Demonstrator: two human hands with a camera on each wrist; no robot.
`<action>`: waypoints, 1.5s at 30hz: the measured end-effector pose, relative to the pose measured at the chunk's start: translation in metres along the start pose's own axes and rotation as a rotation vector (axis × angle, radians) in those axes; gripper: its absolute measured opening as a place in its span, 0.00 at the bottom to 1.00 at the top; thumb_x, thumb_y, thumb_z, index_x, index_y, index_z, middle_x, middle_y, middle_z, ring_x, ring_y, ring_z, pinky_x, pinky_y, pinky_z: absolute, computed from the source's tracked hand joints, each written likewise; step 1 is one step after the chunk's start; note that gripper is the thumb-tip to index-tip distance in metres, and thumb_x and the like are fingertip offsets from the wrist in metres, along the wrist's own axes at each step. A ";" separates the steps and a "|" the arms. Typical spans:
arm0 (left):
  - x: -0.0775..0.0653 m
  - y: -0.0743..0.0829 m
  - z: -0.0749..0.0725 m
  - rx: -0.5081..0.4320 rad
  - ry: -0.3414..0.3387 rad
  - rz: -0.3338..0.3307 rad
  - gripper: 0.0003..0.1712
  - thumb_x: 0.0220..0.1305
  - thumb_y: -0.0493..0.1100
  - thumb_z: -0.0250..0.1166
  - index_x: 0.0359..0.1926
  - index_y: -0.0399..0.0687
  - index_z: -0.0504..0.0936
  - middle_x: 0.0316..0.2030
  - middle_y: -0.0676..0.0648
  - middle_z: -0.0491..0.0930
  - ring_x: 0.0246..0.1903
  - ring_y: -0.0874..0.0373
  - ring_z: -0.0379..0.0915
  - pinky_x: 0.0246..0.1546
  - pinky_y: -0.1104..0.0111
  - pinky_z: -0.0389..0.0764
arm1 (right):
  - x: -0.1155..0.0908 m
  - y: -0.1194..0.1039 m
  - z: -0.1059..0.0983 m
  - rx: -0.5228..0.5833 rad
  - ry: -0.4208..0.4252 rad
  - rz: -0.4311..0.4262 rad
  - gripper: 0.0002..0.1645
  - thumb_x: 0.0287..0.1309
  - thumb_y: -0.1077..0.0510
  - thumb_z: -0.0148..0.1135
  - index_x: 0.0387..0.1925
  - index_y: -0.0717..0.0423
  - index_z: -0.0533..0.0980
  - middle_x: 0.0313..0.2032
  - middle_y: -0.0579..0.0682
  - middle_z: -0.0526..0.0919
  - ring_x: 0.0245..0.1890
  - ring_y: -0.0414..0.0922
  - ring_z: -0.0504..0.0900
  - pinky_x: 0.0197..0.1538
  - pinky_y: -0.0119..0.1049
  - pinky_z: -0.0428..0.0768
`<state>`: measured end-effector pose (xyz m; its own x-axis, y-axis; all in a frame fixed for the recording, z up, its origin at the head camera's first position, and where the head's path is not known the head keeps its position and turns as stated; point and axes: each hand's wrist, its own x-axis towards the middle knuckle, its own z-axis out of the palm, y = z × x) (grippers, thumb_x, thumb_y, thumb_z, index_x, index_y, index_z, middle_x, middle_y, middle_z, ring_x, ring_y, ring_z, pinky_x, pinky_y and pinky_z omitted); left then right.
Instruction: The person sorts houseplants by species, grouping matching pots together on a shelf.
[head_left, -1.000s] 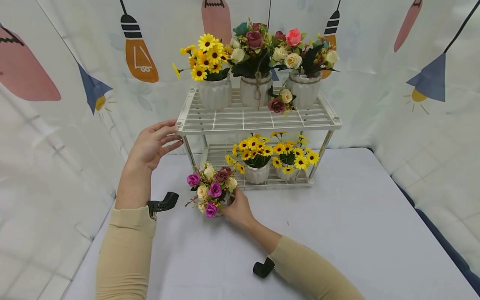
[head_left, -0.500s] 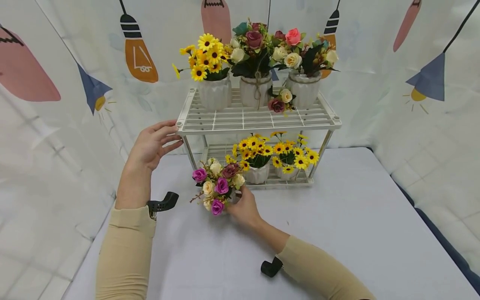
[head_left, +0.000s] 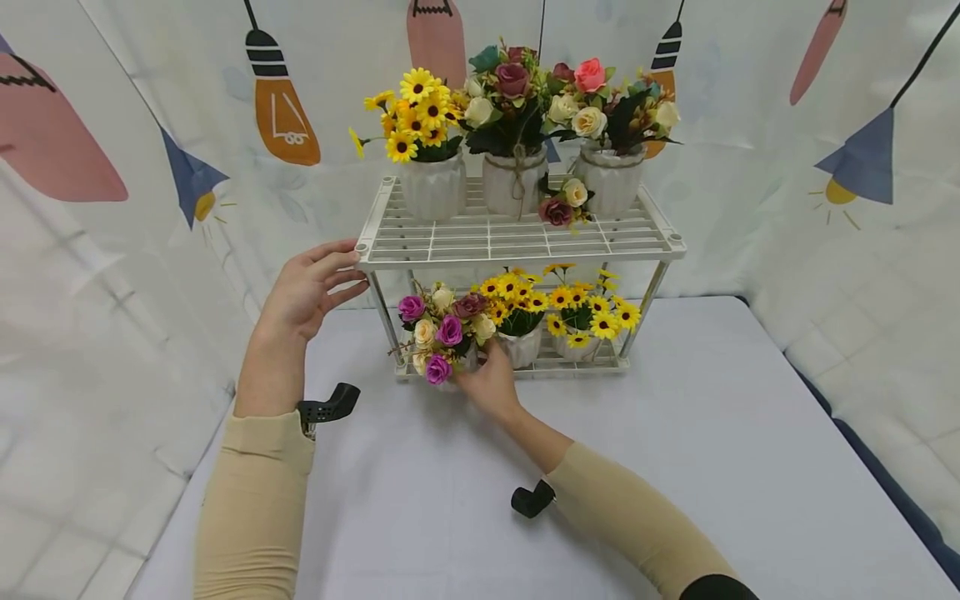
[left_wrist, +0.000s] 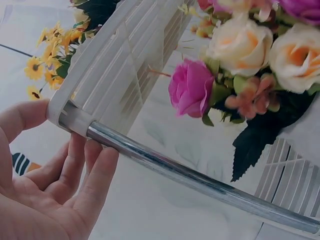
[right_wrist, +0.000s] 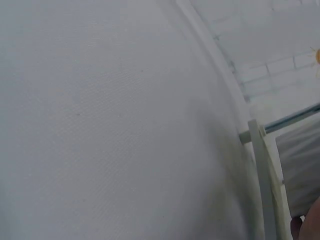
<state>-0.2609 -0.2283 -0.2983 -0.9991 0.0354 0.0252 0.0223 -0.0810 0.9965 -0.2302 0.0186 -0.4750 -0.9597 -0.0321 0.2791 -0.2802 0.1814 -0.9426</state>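
Note:
In the head view, a two-tier white wire shelf rack (head_left: pixel 517 242) stands on the table. My left hand (head_left: pixel 303 292) holds its upper left corner, thumb against the corner and fingers at the metal post (left_wrist: pixel 165 162). My right hand (head_left: pixel 487 383) grips a small white pot (right_wrist: pixel 300 167) low down. From the pot rise purple, cream and dusky roses (head_left: pixel 450 331), at the left front of the lower tier. Whether the pot's base touches the tier is hidden. Beside it on that tier stand two pots of yellow daisies (head_left: pixel 517 304) (head_left: pixel 592 312).
On the upper tier stand potted yellow daisies (head_left: pixel 420 117), a tall rose pot (head_left: pixel 513 179) and another rose pot (head_left: pixel 611 179), with a small rose sprig (head_left: pixel 566 204) before them. White cloth covers the table (head_left: pixel 675 442). A printed curtain (head_left: pixel 750 167) hangs behind.
My right hand has carried the potted roses rightward and away from me, from in front of the rack to its lower left tier. My left hand stays at the corner.

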 end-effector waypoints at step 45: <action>-0.005 -0.005 0.004 -0.035 0.022 0.069 0.26 0.70 0.45 0.70 0.63 0.38 0.78 0.47 0.49 0.84 0.45 0.55 0.80 0.48 0.69 0.84 | 0.005 -0.014 0.001 -0.112 -0.156 0.118 0.52 0.60 0.55 0.75 0.76 0.64 0.56 0.72 0.63 0.65 0.72 0.58 0.65 0.72 0.51 0.65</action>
<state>-0.2558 -0.2241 -0.3030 -0.9958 0.0063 0.0915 0.0901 -0.1169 0.9890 -0.2310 0.0145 -0.4609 -0.9796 -0.1544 0.1286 -0.1705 0.3003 -0.9385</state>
